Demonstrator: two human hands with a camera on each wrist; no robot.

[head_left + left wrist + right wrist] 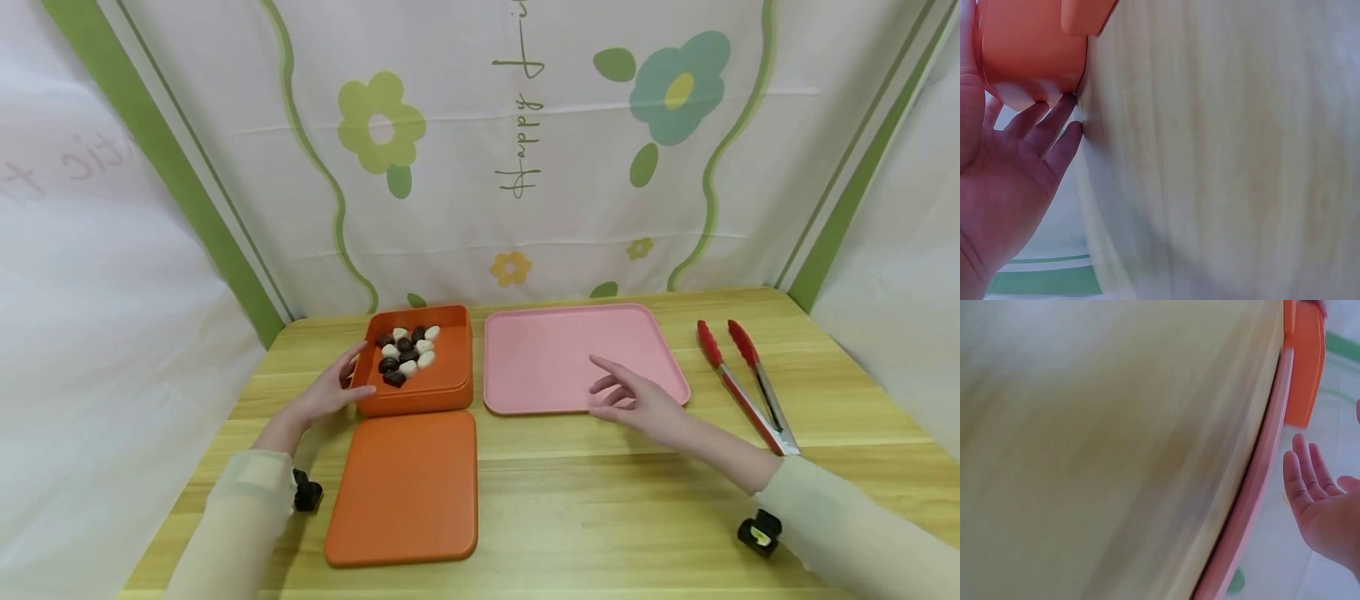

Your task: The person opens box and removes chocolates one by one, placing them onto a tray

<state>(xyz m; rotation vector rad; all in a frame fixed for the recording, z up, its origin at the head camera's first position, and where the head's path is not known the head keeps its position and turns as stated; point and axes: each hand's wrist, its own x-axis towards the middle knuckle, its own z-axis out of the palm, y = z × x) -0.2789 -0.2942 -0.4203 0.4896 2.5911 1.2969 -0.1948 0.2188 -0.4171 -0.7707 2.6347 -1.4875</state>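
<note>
At the left side of an orange box (414,403), my left hand (327,395) lies with its fingers spread. Its fingertips (1071,103) touch the box wall in the left wrist view, and its thumb reaches the front left corner. Several black and white pebbles (406,355) lie together inside the box. My right hand (637,403) hovers over the front right part of a pink tray (551,354). Its fingers are relaxed and hold nothing, as the right wrist view shows of the hand (1322,512) too.
An orange lid (408,492) lies flat on the wooden table (585,517), in front of the box. Red-tipped tongs (753,392) lie spread at the right of the tray. A printed curtain (465,192) hangs behind the table, with more white cloth at both sides.
</note>
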